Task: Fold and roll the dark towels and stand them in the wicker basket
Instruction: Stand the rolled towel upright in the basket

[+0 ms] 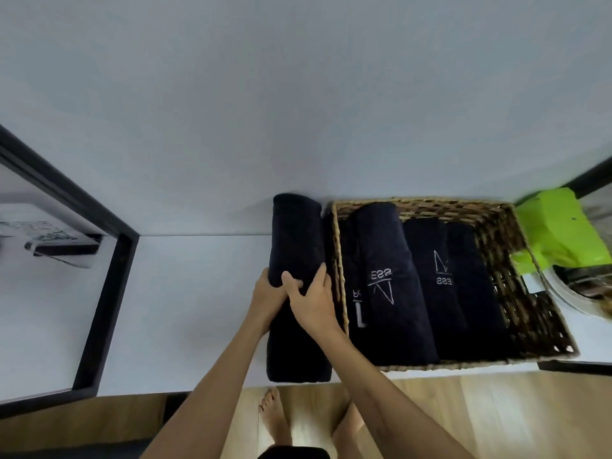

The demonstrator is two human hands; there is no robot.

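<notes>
A dark rolled towel (296, 233) lies lengthwise on the white counter (185, 293), just left of the wicker basket (526, 293). My left hand (270, 294) grips its left side near the middle. My right hand (313, 298) wraps over its top and right side, beside the basket's left wall. Inside the basket lie several dark rolled towels (387, 279) side by side, some showing white embroidered lettering. The right part of the basket holds no towel.
A black-framed mirror (109, 276) leans at the left of the counter. A bright green bag (559, 226) sits right of the basket, with a white round object (576, 303) below it. Wooden floor and bare feet (275, 415) show beyond the counter's front edge.
</notes>
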